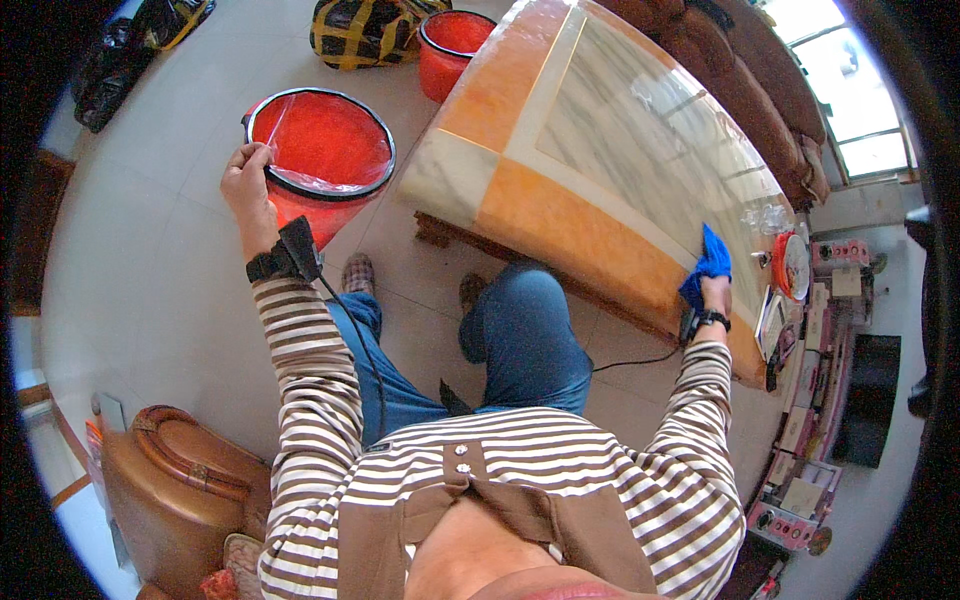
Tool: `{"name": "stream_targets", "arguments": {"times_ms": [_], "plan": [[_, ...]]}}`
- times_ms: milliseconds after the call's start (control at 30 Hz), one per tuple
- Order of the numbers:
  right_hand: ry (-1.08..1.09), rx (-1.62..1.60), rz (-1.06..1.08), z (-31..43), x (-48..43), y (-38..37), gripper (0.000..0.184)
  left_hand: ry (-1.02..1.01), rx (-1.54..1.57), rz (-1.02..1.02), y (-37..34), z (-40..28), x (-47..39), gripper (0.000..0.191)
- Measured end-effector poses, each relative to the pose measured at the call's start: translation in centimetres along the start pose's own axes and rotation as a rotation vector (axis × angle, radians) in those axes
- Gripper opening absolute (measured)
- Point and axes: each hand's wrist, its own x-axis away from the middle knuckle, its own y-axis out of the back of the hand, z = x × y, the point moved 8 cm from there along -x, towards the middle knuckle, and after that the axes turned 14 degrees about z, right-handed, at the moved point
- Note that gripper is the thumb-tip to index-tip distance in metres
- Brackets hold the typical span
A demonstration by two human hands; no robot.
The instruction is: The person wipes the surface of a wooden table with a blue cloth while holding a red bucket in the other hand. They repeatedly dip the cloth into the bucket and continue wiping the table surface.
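My left hand [250, 187] pinches the rim of a red bucket-like bin [319, 146], where a clear plastic film [322, 182] lies along the inside edge. The bin has a black rim and stands on the floor in front of my left foot. Over to the right, my right hand [716, 294] grips a bunched blue cloth [711, 259] against the glossy top of a marble-patterned table [600, 142]. Each wrist wears a black strap with a device, and a cable runs from each.
Beyond the table's left end stands a second red bin [450, 56] beside a taped black bundle [360, 34]. A red-rimmed dish [791, 264] and a notebook [770, 326] sit at the table's right end. A brown sofa [750, 82] runs behind; a leather armchair [180, 480] is at lower left.
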Motion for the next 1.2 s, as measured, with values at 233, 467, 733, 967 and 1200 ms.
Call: {"name": "stream_targets", "arguments": {"times_ms": [233,467,733,967,1200], "plan": [[0.411,-0.623,0.18,7.2,-1.7,-3.3,0.009,-0.034,0.048,0.046,0.3,0.8,-0.7,0.007],[0.854,-0.658,0.809,39.4,10.2,-7.8,0.022,0.011,0.037,0.042,0.4,1.4,-1.2,0.007],[1.059,0.038,0.521,53.4,20.4,-11.1,0.049,-0.026,0.006,0.034,-0.5,-0.5,0.1,0.006],[0.853,-0.559,0.634,35.7,4.5,-8.3,0.042,-0.072,0.05,0.033,-0.3,-0.8,0.6,0.006],[0.466,-0.766,0.26,12.1,-0.3,-2.6,0.038,-0.035,0.081,0.034,-0.4,-0.7,0.2,0.009]]}}
